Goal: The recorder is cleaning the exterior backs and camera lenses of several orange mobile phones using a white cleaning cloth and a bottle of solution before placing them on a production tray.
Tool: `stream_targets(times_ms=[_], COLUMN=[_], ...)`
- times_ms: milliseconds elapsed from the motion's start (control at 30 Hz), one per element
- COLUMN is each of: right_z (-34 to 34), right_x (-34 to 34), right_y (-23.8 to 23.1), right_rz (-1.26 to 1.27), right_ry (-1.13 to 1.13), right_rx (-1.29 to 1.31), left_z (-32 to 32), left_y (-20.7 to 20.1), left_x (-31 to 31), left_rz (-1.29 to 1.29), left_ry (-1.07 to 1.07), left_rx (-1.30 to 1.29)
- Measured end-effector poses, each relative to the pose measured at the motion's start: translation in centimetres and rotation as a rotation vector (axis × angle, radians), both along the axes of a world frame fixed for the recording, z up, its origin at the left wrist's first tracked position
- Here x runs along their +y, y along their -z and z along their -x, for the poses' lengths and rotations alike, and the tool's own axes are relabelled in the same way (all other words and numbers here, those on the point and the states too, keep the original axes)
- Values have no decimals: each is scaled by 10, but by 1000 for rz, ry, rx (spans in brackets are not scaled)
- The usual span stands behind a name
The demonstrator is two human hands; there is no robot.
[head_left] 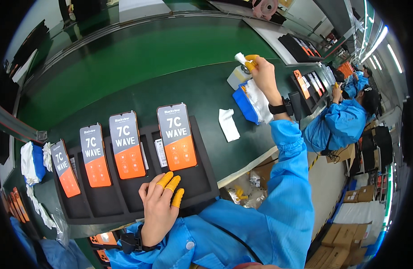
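My right hand [264, 76], with yellow finger cots, is raised at the far right of the bench. It pinches a white wipe [240, 57] at the top of a pale dispenser bottle [237, 78]. My left hand [161, 204] also wears yellow finger cots. Its fingers lie spread over the near edge of a black foam tray [205, 179], holding nothing, just below the rightmost smartphone [177, 136]. Several phones with grey and orange printed films lean in the tray's slots, among them one phone [127, 145] in the middle and one phone [66, 168] at the left end.
A blue bin [245, 107] of white wipes stands below the bottle. Another wipe [229, 125] lies flat on the green bench. At the left are a blue box [37, 162] and white cloths. A co-worker in blue [338, 127] sits at the right beside another phone tray [312, 92].
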State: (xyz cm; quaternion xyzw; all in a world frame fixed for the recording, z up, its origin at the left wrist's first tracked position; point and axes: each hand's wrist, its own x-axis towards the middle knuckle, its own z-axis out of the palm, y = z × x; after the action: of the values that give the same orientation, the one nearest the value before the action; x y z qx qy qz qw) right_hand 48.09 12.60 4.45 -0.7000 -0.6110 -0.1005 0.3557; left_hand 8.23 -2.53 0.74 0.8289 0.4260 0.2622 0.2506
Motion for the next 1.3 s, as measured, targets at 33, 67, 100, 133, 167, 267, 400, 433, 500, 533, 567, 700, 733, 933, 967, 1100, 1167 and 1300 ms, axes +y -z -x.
stream_targets(times_ms=[33,67,100,133,167,267,400,433,500,533,567,700,733,933,967,1100,1167,1300], right_z=[-1,-4,-6,-4,-2,0,-2,1,8,12,-1,-18,-19,-11,-10,-13,-12,-11], right_x=[0,0,0,2,3,4,5,7,5,4,6,8,10,1,0,3,5,5], right_y=[-1,-2,-4,-7,-12,-15,1,1,-3,-3,6,4,2,6,3,3,3,6], right_rz=[4,37,69,69,109,117,89,94,89,78,78,26,-33,77,90,53,52,64], right_ry=[-3,19,43,40,40,51,58,70,128,197,197,177,153,81,64,78,120,138], right_rx=[1,-8,-17,-16,-9,35,-13,-25,-39,-55,-124,-235,-255,-150,-118,-106,-120,-236], left_z=[0,-1,-3,-6,-7,-9,-10,-9,-9,-10,-11,-23,-28,-23,-24,-25,-28,-35], left_y=[0,-1,-2,-2,-1,4,12,12,13,13,13,19,22,25,27,26,28,35], left_x=[-2,-3,-4,-4,-3,0,3,1,0,1,3,6,4,-3,-1,4,3,5], left_rz=[-5,-10,-9,-19,-29,-80,-65,-80,-82,-107,-132,-239,-251,-225,-274,-349,-378,-442], left_ry=[8,16,15,18,23,-36,-80,-84,-100,-83,-64,-157,-185,-278,-287,-293,-318,-384], left_rx=[27,54,54,89,123,231,269,287,313,306,299,303,318,375,360,367,369,368])
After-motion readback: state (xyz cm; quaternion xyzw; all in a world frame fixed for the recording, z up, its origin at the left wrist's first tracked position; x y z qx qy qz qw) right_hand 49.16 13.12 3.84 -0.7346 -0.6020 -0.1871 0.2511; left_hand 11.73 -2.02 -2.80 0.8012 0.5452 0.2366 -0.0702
